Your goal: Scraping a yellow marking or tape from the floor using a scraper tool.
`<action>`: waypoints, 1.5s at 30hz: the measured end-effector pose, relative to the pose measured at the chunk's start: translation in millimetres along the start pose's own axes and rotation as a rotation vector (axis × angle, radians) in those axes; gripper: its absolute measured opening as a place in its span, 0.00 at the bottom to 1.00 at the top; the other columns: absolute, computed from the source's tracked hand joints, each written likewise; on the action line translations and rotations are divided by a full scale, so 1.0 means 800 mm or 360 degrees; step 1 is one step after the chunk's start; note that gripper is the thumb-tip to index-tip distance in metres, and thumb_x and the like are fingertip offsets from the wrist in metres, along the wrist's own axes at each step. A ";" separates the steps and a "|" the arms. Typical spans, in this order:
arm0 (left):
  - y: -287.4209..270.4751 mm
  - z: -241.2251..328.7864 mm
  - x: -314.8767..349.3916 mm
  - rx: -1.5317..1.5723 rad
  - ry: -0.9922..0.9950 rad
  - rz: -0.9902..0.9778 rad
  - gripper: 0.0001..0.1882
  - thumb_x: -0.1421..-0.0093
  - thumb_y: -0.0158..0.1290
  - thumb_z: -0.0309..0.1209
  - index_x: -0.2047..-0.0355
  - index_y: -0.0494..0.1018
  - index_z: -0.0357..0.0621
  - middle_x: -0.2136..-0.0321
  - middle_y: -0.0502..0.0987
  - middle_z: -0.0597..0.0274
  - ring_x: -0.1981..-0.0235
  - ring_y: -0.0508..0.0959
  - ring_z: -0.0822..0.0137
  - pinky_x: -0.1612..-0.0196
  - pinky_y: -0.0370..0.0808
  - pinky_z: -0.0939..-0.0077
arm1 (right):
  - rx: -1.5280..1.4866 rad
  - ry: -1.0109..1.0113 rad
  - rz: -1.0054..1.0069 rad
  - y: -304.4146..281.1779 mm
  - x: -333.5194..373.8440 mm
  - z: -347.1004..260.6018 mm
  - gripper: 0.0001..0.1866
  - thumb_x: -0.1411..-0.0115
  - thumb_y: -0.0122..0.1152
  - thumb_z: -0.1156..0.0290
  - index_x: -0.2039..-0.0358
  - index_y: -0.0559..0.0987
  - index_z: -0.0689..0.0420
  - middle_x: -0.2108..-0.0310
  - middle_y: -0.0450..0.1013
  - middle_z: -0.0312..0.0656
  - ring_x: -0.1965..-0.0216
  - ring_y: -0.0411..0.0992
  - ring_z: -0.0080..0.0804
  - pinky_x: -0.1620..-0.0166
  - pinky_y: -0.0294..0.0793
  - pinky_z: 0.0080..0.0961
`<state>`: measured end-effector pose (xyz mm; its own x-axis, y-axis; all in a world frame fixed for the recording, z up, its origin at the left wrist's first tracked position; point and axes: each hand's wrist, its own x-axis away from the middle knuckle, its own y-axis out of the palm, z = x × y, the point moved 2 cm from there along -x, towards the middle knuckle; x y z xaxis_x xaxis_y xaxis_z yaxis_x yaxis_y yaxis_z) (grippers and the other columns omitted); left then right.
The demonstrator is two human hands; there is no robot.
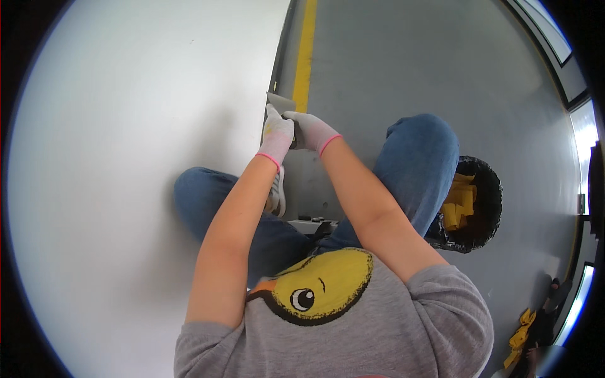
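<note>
Where white wall [138, 94] meets grey floor [403, 69], a scraper [282, 101] is held low

Its blade [285, 103], a thin, flat sheet of dull grey, sits beside the dark skirting strip [281, 50]. The left hand [277, 130] (white-gloved, pink-cuffed, like its partner) has its grip pinching the scraper, one finger along the blade; the right hand [311, 131] curls alongside, its fingers too hidden to tell how they close. Smooth wall gives way to faintly glossy floor, crossed lengthwise by a yellow stripe [305, 50]. Farther right, a rounded black bin [493, 195] holds crumpled yellow scraps [460, 205].

Grey blade [285, 103], pink-cuffed white gloves [275, 133], yellow stripe [305, 50]
</note>
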<state>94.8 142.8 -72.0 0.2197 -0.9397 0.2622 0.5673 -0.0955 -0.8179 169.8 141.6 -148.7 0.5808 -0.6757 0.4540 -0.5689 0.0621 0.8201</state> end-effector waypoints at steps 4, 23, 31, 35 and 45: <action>-0.008 -0.011 0.010 -0.0125 0.0161 -0.0163 0.40 0.53 0.51 0.28 0.42 0.43 0.35 0.56 0.67 0.39 0.56 0.71 0.51 0.54 0.68 0.67 | 0.0252 -0.0110 0.0345 -0.001 0.010 0.003 0.10 0.47 0.53 0.66 0.67 0.73 0.58 0.73 0.71 0.43 0.73 0.73 0.36 0.67 0.72 0.35; -0.174 0.000 -0.020 0.2488 0.0283 -0.0672 0.17 0.43 0.45 0.34 0.57 0.65 0.36 0.66 0.69 0.57 0.69 0.71 0.60 0.65 0.69 0.71 | 0.0211 0.0415 0.0955 -0.146 -0.068 0.164 0.13 0.40 0.44 0.64 0.56 0.64 0.52 0.74 0.67 0.41 0.79 0.68 0.32 0.78 0.72 0.33; -0.190 -0.028 -0.021 0.3149 0.0148 -0.0559 0.11 0.40 0.37 0.33 0.62 0.64 0.41 0.76 0.59 0.68 0.76 0.58 0.72 0.73 0.56 0.79 | 0.0240 0.0263 0.1001 -0.192 -0.123 0.213 0.13 0.40 0.44 0.63 0.57 0.65 0.53 0.78 0.66 0.39 0.83 0.65 0.26 0.82 0.68 0.24; -0.207 -0.037 -0.017 0.3081 0.0013 -0.0295 0.09 0.41 0.33 0.32 0.69 0.61 0.40 0.75 0.60 0.66 0.80 0.61 0.73 0.80 0.59 0.80 | 0.0331 0.0269 0.1015 -0.197 -0.140 0.217 0.12 0.41 0.44 0.63 0.58 0.66 0.54 0.80 0.66 0.38 0.85 0.64 0.25 0.83 0.66 0.22; -0.193 -0.068 -0.029 0.3340 0.0063 -0.0173 0.15 0.39 0.32 0.35 0.60 0.61 0.36 0.71 0.62 0.62 0.78 0.63 0.71 0.80 0.63 0.78 | 0.0489 0.0246 0.1198 -0.185 -0.183 0.198 0.11 0.41 0.43 0.64 0.62 0.67 0.57 0.82 0.65 0.38 0.86 0.64 0.25 0.84 0.65 0.23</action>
<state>-41.5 161.4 20.4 0.1349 -0.9648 0.2259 0.4115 0.2619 0.8730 76.7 114.7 -391.6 0.0417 -0.4235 0.9050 -0.9585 0.2388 0.1559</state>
